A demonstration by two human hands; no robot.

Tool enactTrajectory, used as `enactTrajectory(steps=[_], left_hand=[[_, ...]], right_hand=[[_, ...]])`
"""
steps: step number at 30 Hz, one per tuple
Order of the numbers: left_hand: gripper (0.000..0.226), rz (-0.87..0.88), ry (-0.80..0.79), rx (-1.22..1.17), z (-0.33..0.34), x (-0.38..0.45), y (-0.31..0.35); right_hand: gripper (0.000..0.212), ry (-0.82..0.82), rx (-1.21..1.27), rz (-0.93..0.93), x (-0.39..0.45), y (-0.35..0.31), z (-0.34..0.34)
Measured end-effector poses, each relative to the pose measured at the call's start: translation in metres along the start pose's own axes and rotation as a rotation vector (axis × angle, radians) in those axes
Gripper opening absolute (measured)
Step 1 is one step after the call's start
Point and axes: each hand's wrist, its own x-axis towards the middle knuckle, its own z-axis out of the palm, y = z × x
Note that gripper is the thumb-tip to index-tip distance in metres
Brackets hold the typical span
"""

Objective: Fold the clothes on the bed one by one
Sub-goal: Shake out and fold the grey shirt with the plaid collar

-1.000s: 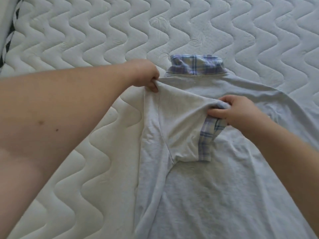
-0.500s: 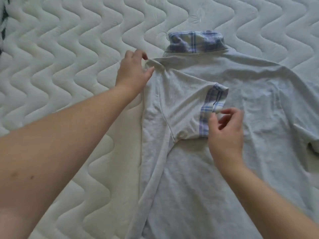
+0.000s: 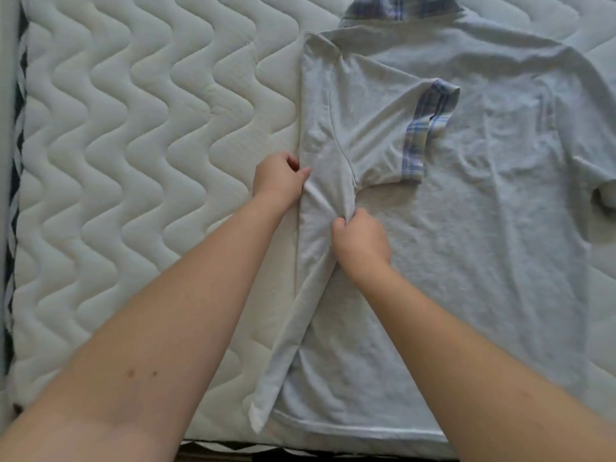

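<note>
Both hands have come down from the shoulder and sleeve of the shirt (image 3: 466, 248) to its folded side panel, below the armpit. The left hand (image 3: 278, 180) now pinches the outer folded edge of the grey shirt between thumb and curled fingers, while the right hand (image 3: 361, 240), just beside it and a little nearer the person, grasps a bunch of cloth at the inner edge of the same fold, fingers curled tight around it.

The shirt lies face down and spread across the quilted mattress (image 3: 140, 155), its plaid collar (image 3: 400, 6) at the far end, well beyond both hands. The sleeve (image 3: 383, 128) on the left side lies folded inward over the back of the shirt, just beyond the hands, its plaid cuff (image 3: 423, 128) pointing toward the middle of the garment. From the hands back toward the person, the folded side panel narrows into a long strip that ends at the hem (image 3: 366, 430), near the near edge of the mattress. The other sleeve (image 3: 596, 175) lies unfolded, well off to the right of the right hand. Both forearms reach in from the near side.
</note>
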Motion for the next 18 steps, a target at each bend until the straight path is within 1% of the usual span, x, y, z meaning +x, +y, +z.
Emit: enactTrajectory(steps=[2, 5, 6, 10, 13, 15, 17, 18], left_hand=[[0.028, 0.007, 0.006, 0.03, 0.002, -0.009, 0.002], [0.025, 0.008, -0.064, 0.09, 0.005, -0.025, 0.0], [0.026, -0.004, -0.094, 0.103, 0.004, -0.031, -0.002], [0.038, -0.073, -0.204, 0.053, 0.005, -0.056, -0.011], [0.04, -0.136, -0.244, -0.065, 0.008, -0.08, -0.026], [0.039, -0.186, -0.255, -0.165, 0.013, -0.1, -0.039], [0.036, -0.22, -0.249, -0.248, 0.02, -0.117, -0.051], [0.035, -0.231, -0.238, -0.269, 0.024, -0.124, -0.057]], right_hand=[[0.033, -0.033, -0.001, 0.017, -0.01, 0.004, 0.008], [0.039, -0.21, 0.05, 0.039, -0.029, 0.011, 0.022], [0.038, -0.24, 0.059, 0.049, -0.035, 0.015, 0.024], [0.035, -0.282, 0.074, 0.056, -0.061, 0.035, 0.028], [0.028, -0.313, 0.27, 0.094, -0.08, 0.053, 0.03], [0.026, -0.375, 0.44, 0.132, -0.09, 0.066, 0.029], [0.023, -0.429, 0.574, 0.113, -0.099, 0.081, 0.028], [0.023, -0.418, 0.606, 0.09, -0.102, 0.089, 0.028]])
